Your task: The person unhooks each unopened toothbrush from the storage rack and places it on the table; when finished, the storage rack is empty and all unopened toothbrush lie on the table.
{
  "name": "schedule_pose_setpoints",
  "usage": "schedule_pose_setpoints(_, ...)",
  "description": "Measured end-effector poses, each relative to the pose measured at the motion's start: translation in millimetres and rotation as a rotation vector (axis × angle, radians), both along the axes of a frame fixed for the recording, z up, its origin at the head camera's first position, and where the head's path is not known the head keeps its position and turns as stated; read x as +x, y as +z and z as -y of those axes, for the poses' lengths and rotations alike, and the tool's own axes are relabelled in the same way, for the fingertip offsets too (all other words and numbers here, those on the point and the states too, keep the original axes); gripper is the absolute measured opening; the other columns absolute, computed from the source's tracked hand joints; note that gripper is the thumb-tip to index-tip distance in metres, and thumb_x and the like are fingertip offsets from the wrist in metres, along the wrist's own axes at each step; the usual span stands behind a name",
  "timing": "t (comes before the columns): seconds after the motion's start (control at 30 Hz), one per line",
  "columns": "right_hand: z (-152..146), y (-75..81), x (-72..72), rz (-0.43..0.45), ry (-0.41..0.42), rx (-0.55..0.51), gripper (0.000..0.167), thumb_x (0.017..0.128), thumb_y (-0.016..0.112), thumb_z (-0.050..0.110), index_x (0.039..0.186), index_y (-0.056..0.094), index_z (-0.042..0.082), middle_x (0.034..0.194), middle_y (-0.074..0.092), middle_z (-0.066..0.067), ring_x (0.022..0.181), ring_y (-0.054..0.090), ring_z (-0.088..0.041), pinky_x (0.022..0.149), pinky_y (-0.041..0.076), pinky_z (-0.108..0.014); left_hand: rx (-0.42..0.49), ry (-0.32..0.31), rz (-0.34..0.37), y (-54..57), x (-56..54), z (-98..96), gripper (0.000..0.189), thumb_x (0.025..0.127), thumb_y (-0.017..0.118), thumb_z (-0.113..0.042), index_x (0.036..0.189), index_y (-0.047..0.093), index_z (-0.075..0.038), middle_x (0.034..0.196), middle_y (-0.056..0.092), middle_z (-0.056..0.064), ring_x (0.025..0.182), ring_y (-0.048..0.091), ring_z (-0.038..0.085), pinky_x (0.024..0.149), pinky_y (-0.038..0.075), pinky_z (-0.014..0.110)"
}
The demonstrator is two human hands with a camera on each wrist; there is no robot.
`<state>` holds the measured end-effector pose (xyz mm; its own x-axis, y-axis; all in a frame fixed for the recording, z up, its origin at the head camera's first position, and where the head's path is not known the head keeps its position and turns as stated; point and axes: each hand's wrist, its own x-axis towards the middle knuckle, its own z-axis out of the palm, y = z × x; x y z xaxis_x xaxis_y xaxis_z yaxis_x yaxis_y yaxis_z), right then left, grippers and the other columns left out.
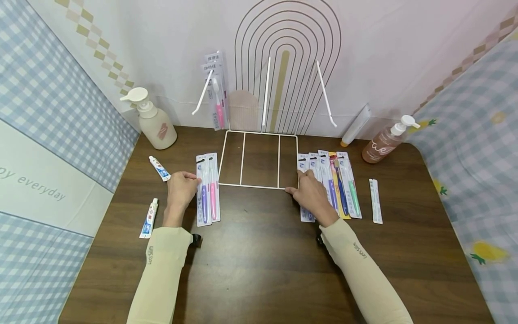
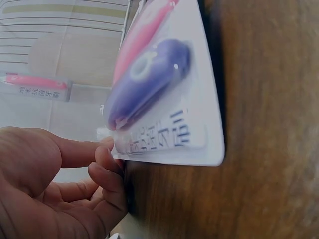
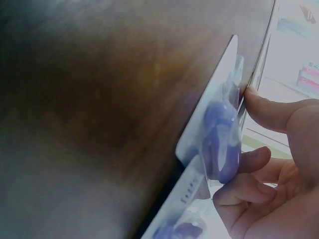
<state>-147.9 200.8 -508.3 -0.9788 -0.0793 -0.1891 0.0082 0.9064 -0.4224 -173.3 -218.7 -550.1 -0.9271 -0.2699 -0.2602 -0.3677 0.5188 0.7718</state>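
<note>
Left of the white wire rack (image 1: 261, 185), two packaged toothbrushes lie side by side, one purple (image 1: 204, 198) and one pink (image 1: 213, 193). My left hand (image 1: 180, 191) pinches the left edge of the purple one's pack between thumb and fingertip; the left wrist view shows its purple handle (image 2: 149, 79) close up. On the rack's right lies an overlapping row of packaged toothbrushes (image 1: 353, 189). My right hand (image 1: 310, 191) rests with its fingers at the leftmost pack (image 1: 303, 163), thumb apart, near the rack's edge. In the right wrist view those fingers touch that pack's purple handle (image 3: 222, 144).
Packaged toothbrushes with a pink one (image 1: 218, 103) in front hang on the rack's left hook (image 1: 202, 92). Two toothpaste tubes (image 1: 159, 168) lie at left. Pump bottles (image 1: 158, 128) (image 1: 384, 144) stand at both back corners. An orange-capped tube (image 1: 356, 126) leans at back; a slim white packet (image 1: 375, 201) lies right.
</note>
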Motion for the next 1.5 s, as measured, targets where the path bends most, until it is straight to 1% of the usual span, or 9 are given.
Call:
schedule_pose_setpoints(0.13, 2, 8.5, 3.8, -0.001, -0.005, -0.006, 0.087, 0.104, 0.085, 0.043, 0.165, 0.052, -0.01, 0.144, 0.062, -0.034, 0.088, 0.063, -0.034, 0.08, 0.06, -0.055, 0.007, -0.007, -0.001, 0.0, -0.5, -1.2, 0.021, 0.101, 0.082, -0.02, 0.112, 0.085, -0.003, 0.091, 0.086, 0.013, 0.068, 0.077, 0.014, 0.059, 0.058, 0.029)
schedule_pose_setpoints(0.4, -2, 2.0, 2.2, -0.012, -0.008, -0.011, 0.088, 0.104, 0.085, 0.045, 0.165, 0.052, -0.01, 0.142, 0.062, -0.033, 0.086, 0.062, -0.033, 0.075, 0.058, -0.053, -0.023, -0.022, -0.014, 0.9, -7.4, -4.0, 0.022, 0.102, 0.081, -0.025, 0.11, 0.085, -0.005, 0.094, 0.085, 0.013, 0.072, 0.077, 0.017, 0.062, 0.058, 0.031)
schedule_pose_setpoints(0.5, 2, 15.3, 6.8, 0.019, -0.01, -0.015, 0.087, 0.106, 0.083, 0.042, 0.166, 0.049, -0.011, 0.146, 0.06, -0.034, 0.092, 0.064, -0.035, 0.083, 0.06, -0.055, -0.057, -0.031, -0.035, 0.1, -15.9, -5.7, 0.023, 0.102, 0.082, -0.028, 0.108, 0.087, -0.006, 0.097, 0.085, 0.013, 0.077, 0.075, 0.02, 0.065, 0.057, 0.032)
schedule_pose_setpoints(0.7, 1, 13.1, 8.1, 0.003, -0.014, -0.033, 0.087, 0.105, 0.084, 0.041, 0.166, 0.05, -0.011, 0.143, 0.061, -0.033, 0.093, 0.063, -0.033, 0.084, 0.059, -0.053, -0.086, -0.045, -0.069, -0.4, -43.1, -6.8, 0.028, 0.102, 0.084, -0.037, 0.108, 0.088, -0.011, 0.1, 0.086, 0.01, 0.086, 0.076, 0.024, 0.069, 0.057, 0.034)
schedule_pose_setpoints(0.77, 2, 17.1, 9.6, 0.01, -0.014, -0.032, 0.087, 0.106, 0.083, 0.04, 0.167, 0.048, -0.011, 0.144, 0.06, -0.033, 0.094, 0.063, -0.034, 0.084, 0.059, -0.052, -0.079, -0.055, -0.095, 19.2, -44.7, -12.9, 0.031, 0.103, 0.083, -0.036, 0.113, 0.087, -0.007, 0.102, 0.087, 0.011, 0.088, 0.078, 0.025, 0.072, 0.059, 0.035)
schedule_pose_setpoints(0.97, 1, 15.1, 7.8, 0.02, -0.023, -0.051, 0.088, 0.105, 0.084, 0.041, 0.167, 0.048, -0.01, 0.143, 0.061, -0.032, 0.091, 0.063, -0.032, 0.075, 0.055, -0.045, 0.006, -0.052, -0.184, 119.4, -29.5, -50.5, 0.038, 0.111, 0.075, -0.022, 0.136, 0.077, 0.006, 0.124, 0.083, 0.027, 0.091, 0.079, 0.025, 0.075, 0.057, 0.023)
schedule_pose_setpoints(1.17, 8, 21.3, 12.5, 0.029, -0.021, -0.045, 0.086, 0.107, 0.082, 0.039, 0.168, 0.046, -0.01, 0.145, 0.059, -0.033, 0.094, 0.064, -0.035, 0.081, 0.057, -0.047, 0.089, -0.025, -0.276, 153.2, -48.9, -62.2, 0.037, 0.112, 0.073, -0.021, 0.14, 0.077, 0.004, 0.126, 0.081, 0.025, 0.065, 0.061, -0.005, 0.065, 0.051, 0.013)
schedule_pose_setpoints(1.33, 7, 19.0, 11.0, 0.029, -0.022, -0.042, 0.086, 0.107, 0.082, 0.04, 0.168, 0.047, -0.01, 0.145, 0.059, -0.032, 0.094, 0.064, -0.035, 0.08, 0.056, -0.045, 0.064, -0.007, -0.372, 172.5, -64.1, -70.5, 0.034, 0.11, 0.075, -0.02, 0.138, 0.079, 0.0, 0.133, 0.081, 0.023, 0.085, 0.066, 0.005, 0.082, 0.047, 0.019)
schedule_pose_setpoints(1.5, 4, 14.2, 7.7, 0.028, -0.025, -0.059, 0.087, 0.105, 0.084, 0.041, 0.168, 0.049, -0.009, 0.144, 0.06, -0.032, 0.092, 0.063, -0.034, 0.075, 0.054, -0.043, 0.083, -0.021, -0.438, 187.4, -73.8, -76.0, 0.031, 0.11, 0.074, -0.021, 0.133, 0.08, -0.001, 0.123, 0.082, 0.017, 0.095, 0.064, 0.014, 0.083, 0.046, 0.025)
